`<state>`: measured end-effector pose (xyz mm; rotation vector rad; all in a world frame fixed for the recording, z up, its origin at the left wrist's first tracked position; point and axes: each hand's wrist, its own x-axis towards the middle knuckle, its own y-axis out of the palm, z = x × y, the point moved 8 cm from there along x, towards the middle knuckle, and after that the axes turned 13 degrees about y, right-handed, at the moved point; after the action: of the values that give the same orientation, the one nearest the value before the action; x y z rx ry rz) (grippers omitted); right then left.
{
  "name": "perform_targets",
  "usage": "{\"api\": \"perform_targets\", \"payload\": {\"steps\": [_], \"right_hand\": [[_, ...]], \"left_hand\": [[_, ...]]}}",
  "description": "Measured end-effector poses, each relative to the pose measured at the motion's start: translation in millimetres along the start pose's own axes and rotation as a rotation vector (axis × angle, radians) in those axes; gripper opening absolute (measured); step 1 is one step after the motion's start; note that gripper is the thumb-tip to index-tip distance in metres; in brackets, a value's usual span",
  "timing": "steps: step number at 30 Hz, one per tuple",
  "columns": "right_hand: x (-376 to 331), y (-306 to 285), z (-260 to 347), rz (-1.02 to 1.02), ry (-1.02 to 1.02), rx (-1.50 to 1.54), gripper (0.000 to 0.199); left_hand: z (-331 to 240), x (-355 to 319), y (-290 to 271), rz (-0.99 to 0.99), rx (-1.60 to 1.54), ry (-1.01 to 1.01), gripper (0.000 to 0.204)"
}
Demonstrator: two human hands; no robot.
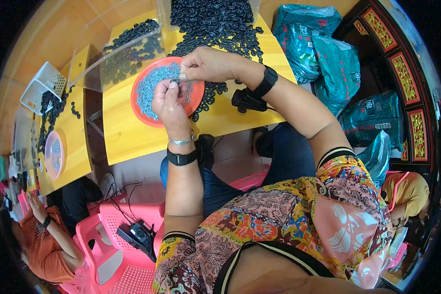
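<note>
At the far left, a white perforated basket [44,88] lay tipped above a pale pink bowl [54,154] on a second table. Further right, on the yellow worktop [127,139], an orange-red bowl [198,93] held small silver metal pieces [149,93], with a clear plastic bin [127,56] toward its ten o'clock. Over the bowl, the left hand [170,100] was nearly closed, thumb and finger pinching a small dark piece [175,82]. That piece sat at twelve o'clock from the left hand, right at its thumb tip, and at eight o'clock from the right hand [208,66], so the left was nearer; its long axis was too small to tell. The right hand's fingertips were drawn together just beside it, though what they gripped was hidden. Black oval pieces [215,22] were heaped at the bowl's one o'clock, and teal bags [335,68] stood beyond at two o'clock
</note>
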<state>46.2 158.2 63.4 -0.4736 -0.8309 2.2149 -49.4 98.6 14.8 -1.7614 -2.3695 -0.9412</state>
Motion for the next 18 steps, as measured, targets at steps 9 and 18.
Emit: {"api": "perform_targets", "payload": {"steps": [9, 18], "right_hand": [[-7.5, -16.8, 6.7, -0.18, -0.037, 0.071, 0.017], [-20.4, -20.6, 25.6, -0.181, -0.134, -0.116, 0.012]], "left_hand": [[-19.7, 4.2, -6.3, -0.059, 0.488, 0.268, 0.01], [-2.1, -0.2, 10.2, 0.097, 0.302, 0.108, 0.013]]}}
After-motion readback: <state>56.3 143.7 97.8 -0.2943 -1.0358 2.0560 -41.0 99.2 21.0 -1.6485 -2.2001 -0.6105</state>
